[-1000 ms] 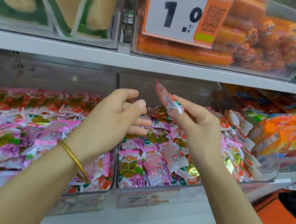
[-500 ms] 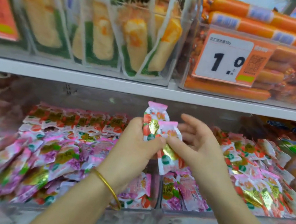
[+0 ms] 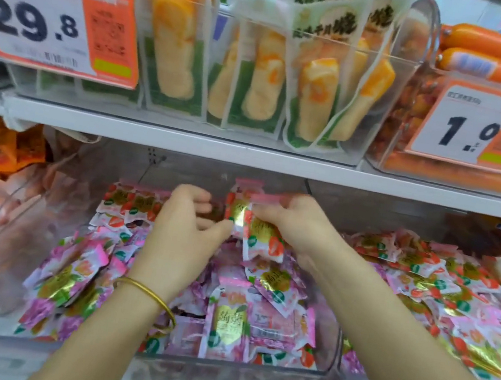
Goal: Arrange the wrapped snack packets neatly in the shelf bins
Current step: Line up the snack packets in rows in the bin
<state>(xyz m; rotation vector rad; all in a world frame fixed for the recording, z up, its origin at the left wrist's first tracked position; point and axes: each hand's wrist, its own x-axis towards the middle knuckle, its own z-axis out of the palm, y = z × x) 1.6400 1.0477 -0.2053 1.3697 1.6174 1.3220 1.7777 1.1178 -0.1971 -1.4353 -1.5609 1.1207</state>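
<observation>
Single wide-angle head camera, close in.
Faces forward and slightly down into the clear bin (image 3: 213, 377); upper shelf edge (image 3: 248, 153) crosses mid-frame.

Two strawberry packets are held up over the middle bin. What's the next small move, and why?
Probably lower the two packets onto the back row, aligned with it. The right hand pinches them above the clear bin, the left hand touches their edge, and that row lies orderly while the packets nearer the front lie jumbled.
</observation>
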